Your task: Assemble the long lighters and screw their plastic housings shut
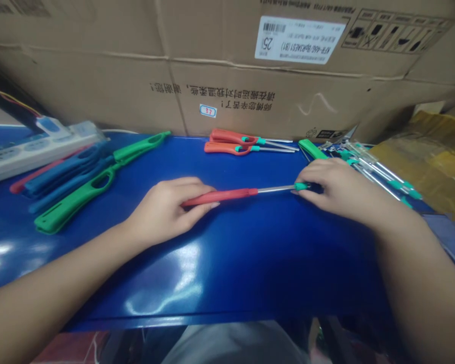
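A long red-handled lighter (235,194) with a metal tube and a teal tip lies across the middle of the blue table (227,263). My left hand (167,210) is closed around its red handle. My right hand (333,187) pinches the teal tip and the end of the metal tube. The part of the handle inside my left palm is hidden.
Green (94,184) and blue (68,172) handle shells lie at the left beside a white power strip (30,146). Two finished red lighters (238,143) lie at the back. A heap of metal tubes with teal tips (379,172) is at the right. A cardboard box (227,65) walls the back.
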The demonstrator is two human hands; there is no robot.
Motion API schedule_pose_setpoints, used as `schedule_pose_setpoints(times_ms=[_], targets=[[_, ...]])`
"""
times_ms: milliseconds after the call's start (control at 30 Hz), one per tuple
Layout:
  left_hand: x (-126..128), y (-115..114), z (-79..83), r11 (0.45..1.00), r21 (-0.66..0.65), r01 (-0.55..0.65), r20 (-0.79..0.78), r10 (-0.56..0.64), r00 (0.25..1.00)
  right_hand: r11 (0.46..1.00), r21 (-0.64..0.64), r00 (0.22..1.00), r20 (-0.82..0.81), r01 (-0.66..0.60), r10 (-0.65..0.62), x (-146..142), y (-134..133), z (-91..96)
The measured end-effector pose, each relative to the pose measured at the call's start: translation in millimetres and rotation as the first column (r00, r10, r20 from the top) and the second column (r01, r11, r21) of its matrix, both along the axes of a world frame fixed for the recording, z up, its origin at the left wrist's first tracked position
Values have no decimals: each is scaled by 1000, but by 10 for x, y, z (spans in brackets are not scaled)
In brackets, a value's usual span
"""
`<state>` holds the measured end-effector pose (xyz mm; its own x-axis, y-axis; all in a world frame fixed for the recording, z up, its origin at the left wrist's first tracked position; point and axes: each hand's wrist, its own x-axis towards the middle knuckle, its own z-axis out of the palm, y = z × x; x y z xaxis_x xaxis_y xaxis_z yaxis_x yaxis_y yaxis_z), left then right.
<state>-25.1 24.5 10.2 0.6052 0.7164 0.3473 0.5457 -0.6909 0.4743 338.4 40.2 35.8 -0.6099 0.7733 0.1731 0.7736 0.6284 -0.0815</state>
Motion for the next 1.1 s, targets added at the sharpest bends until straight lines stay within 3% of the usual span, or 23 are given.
schedule_pose_setpoints(times_ms=[133,333,567,700,767,867,933,967,1033,1100], targets=[[29,-34,-34,999,5,37,24,-38,999,992,7,985,-115,-126,126,-181,-76,-19],[113,-162,-117,994,-34,107,7,-106,994,967,94,968,-58,-238,244,-616,-306,-220],[132,-144,-70,991,-111,78,87,-68,994,978,53,970,-131,-200,205,-520,-275,-142],[155,-150,-27,979,-198,41,143,-13,990,963,90,955,-135,-253,264,-517,-259,-151],[164,-161,-13,942,-335,6,170,54,984,946,170,942,-145,-276,301,-548,-265,-192],[172,-176,6,788,-614,-38,162,173,972,913,283,917,-184,-295,354,-584,-280,-241],[183,-191,12,705,-709,-30,160,202,966,902,311,914,-179,-298,364,-593,-290,-255],[192,-202,12,699,-715,-22,169,203,965,900,317,917,-164,-300,363,-594,-294,-258],[211,-231,7,749,-663,-11,194,187,963,901,311,925,-132,-302,356,-592,-302,-261],[226,-265,-3,832,-555,-5,210,146,967,906,299,931,-118,-299,346,-592,-312,-264]])
